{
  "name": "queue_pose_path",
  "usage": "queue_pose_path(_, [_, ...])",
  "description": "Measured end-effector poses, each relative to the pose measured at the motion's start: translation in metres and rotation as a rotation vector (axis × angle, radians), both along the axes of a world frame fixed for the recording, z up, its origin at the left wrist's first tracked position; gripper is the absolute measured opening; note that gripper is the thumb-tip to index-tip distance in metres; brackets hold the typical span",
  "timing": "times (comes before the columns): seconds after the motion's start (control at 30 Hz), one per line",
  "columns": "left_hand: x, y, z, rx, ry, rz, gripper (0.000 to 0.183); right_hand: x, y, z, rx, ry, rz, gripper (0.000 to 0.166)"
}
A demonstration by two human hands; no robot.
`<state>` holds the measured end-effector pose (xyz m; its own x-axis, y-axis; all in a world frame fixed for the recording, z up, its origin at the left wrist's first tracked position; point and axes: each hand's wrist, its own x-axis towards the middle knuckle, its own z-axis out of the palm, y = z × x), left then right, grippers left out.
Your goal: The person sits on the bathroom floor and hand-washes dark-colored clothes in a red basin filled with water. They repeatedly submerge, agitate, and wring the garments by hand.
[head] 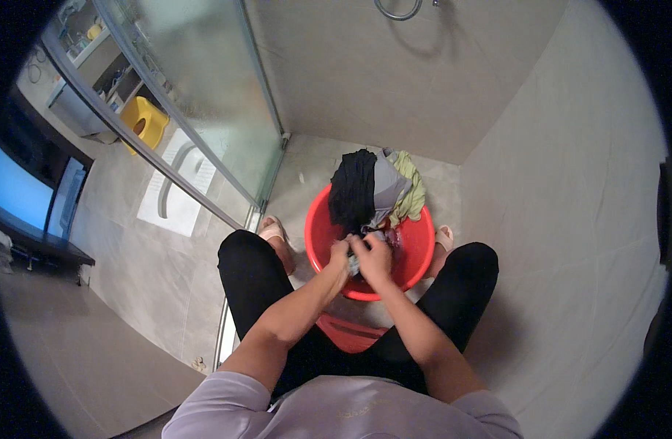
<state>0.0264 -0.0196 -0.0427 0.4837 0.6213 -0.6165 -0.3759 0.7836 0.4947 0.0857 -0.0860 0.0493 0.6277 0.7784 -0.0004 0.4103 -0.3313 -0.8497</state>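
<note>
A red plastic basin (313, 241) stands on the tiled floor between my feet. Inside its near half, my left hand (341, 251) and my right hand (375, 258) are close together, both closed on a wet piece of cloth (353, 265). Motion blur hides the exact finger positions. Over the basin's far rim hang a black garment (353, 186), a grey garment (389, 184) and a yellow-green garment (412, 186). Some dark reddish cloth (393, 237) lies inside, just right of my right hand.
I sit on a red plastic stool (350, 333). Left of me runs a framed glass shower door (215, 110), with its floor track beside my left leg. Beyond it are a white mat (174, 184) and a yellow plastic stool (144, 122). Tiled walls (566, 192) stand ahead and right.
</note>
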Motion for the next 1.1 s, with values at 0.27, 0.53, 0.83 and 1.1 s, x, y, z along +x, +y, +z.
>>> queue_pose_path(0.27, [0.020, 0.003, 0.029, -0.161, 0.020, -0.081, 0.029, 0.024, 0.008, -0.029, 0.051, 0.150, -0.186, 0.047])
queue_pose_path(0.53, [0.008, 0.023, -0.007, 0.333, 0.502, -0.176, 0.044, -0.021, 0.002, -0.006, 0.176, -0.431, 0.132, 0.027])
queue_pose_path(0.83, [0.008, 0.006, 0.052, 0.065, 0.217, -0.060, 0.028, 0.003, 0.017, -0.016, 0.053, -0.109, -0.253, 0.035])
queue_pose_path(1.1, [0.018, -0.005, 0.030, 0.378, 0.243, -0.017, 0.023, 0.008, 0.012, 0.001, -0.068, 0.004, -0.082, 0.036])
